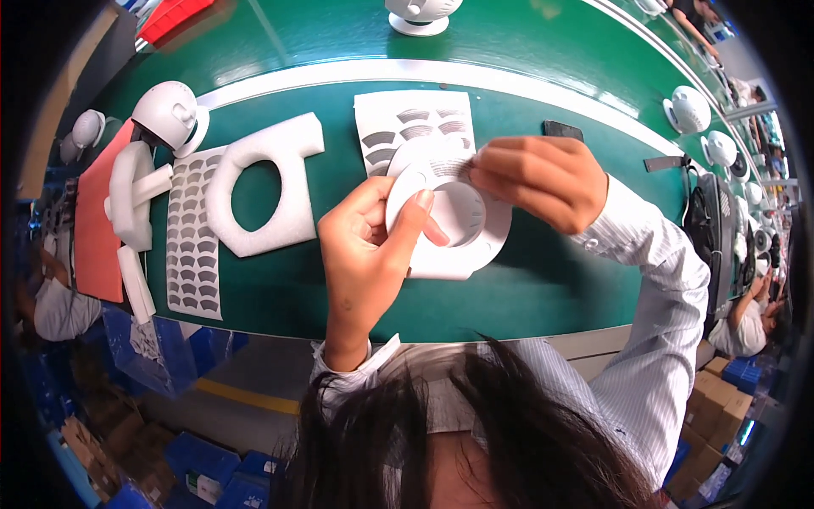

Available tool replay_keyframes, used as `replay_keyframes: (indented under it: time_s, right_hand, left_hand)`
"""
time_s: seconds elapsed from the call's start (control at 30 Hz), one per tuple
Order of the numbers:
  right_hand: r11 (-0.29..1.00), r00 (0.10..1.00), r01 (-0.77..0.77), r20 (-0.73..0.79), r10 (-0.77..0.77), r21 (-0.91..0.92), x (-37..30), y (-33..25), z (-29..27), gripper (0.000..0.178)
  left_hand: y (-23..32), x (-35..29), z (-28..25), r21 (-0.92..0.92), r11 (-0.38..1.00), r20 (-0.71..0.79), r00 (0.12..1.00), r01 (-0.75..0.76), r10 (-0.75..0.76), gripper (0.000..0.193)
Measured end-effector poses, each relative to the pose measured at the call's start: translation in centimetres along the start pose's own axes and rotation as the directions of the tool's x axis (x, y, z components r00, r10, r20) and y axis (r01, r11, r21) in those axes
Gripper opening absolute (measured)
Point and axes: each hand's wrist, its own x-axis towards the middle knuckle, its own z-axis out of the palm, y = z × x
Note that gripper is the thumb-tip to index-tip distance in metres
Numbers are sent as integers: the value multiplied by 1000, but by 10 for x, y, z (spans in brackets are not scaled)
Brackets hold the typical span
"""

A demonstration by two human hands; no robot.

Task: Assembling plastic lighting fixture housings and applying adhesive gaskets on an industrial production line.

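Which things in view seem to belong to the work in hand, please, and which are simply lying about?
Likely job:
White round plastic part, held in the left hand, right hand at its edge
White sheet of grey curved labels behind it
Perhaps the narrower grey-label sheet

Seemingly lying about:
White foam cutout with round opening
Flat black rectangular object
Red plastic tray

My view's top is cropping a white device (421,11) past the far edge of the counter (560,293), the left hand (370,246) hiding part of a white disc (464,218).
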Motion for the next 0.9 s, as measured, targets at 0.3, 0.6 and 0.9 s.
replay_keyframes:
  time_s: [0.3,0.6,0.9]
  right_hand:
    - [623,741,-595,46,670,508,-24,-18,-5,37]
    - [-403,499,-302,503,706,864,-62,-50,21,122]
    - [237,248,-754,-69,966,613,-98,51,-42,88]
  left_hand:
    - [-4,-1,5,-16,998,19,997,-68,69,18]
    - [-14,-19,13,-314,879,49,919,-358,391,21]
    - [-45,34,4,213,867,40,891,-450,453,35]
